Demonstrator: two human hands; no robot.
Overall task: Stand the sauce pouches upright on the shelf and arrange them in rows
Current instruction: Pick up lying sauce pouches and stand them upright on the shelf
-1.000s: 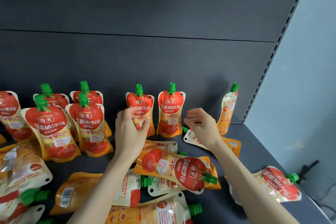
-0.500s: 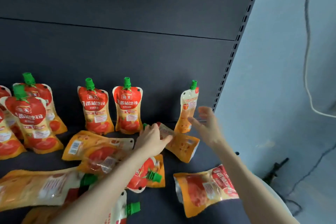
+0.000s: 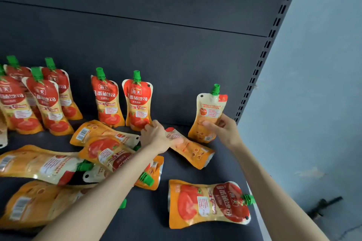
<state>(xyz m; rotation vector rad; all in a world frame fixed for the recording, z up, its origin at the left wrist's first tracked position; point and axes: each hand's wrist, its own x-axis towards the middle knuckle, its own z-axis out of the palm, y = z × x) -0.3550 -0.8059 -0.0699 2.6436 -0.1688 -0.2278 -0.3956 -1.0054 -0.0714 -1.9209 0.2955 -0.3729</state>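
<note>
Seen from the head camera, the right hand [image 3: 223,129] grips an upright pouch [image 3: 210,112], back label showing, at the right end of the shelf [image 3: 225,166] by the back panel [image 3: 176,55]. The left hand [image 3: 157,137] pinches the top of a flat pouch [image 3: 191,149] just beside it. Two front-facing pouches [image 3: 138,101] stand further left, and others lie heaped in front.

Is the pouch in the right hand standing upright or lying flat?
Upright: the pouch has its green cap on top and its base down by the shelf; the right hand grips its lower half.
</note>
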